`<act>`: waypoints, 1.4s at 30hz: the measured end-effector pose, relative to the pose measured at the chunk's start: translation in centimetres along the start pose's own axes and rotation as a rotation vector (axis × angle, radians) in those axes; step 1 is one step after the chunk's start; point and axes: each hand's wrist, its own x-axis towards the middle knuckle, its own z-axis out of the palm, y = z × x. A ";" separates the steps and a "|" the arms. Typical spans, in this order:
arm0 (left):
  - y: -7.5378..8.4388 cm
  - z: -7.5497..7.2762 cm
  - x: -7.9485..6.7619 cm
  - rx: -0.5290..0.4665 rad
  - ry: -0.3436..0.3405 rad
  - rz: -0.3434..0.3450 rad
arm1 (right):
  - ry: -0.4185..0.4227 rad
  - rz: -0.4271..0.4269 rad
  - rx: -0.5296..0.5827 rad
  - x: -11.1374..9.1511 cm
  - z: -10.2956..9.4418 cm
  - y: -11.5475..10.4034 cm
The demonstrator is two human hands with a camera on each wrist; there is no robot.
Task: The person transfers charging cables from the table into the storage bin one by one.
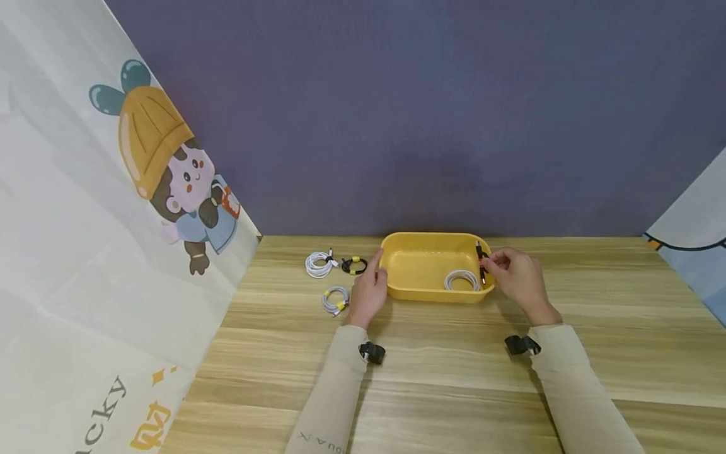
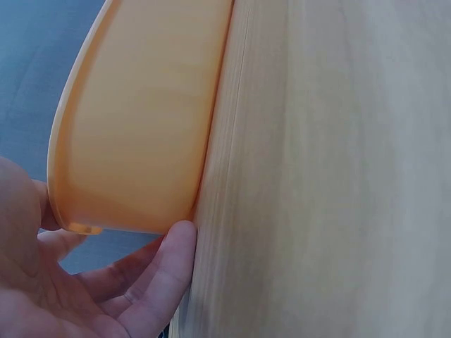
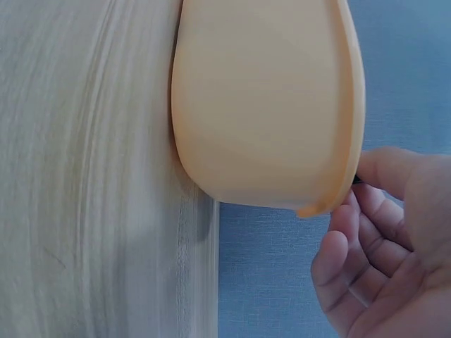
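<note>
A yellow plastic basket (image 1: 425, 295) sits at the back of the wooden table. My left hand (image 1: 368, 293) grips its left end, thumb at the rim and fingers against the outer wall (image 2: 134, 141). At the right end, my right hand (image 1: 517, 277) pinches a black cable (image 1: 481, 251) with a bit of red on it, over the inner side of the rim. In the right wrist view only a dark speck of that cable shows between thumb and finger. Inside the basket, a coiled white cable (image 1: 462, 280) lies near the right end.
Left of the basket lie a white coiled cable (image 1: 319, 265), a black coiled cable (image 1: 354, 265) with a yellow tie, and a grey coiled cable (image 1: 335, 300) with yellow ties. A dark blue-grey panel (image 1: 425, 126) stands behind the table; a printed white curtain (image 1: 85, 252) hangs at left.
</note>
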 end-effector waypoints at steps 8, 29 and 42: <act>0.0 -0.1 0.1 -0.001 0.001 0.013 | -0.043 -0.003 -0.031 0.7 -0.1 -0.2; 0.0 0.1 0.2 0.010 -0.001 -0.008 | -0.217 0.042 -0.111 3.4 0.1 -0.5; -0.3 0.3 0.4 -0.001 -0.009 -0.012 | -0.290 0.040 -0.181 4.3 0.6 -1.3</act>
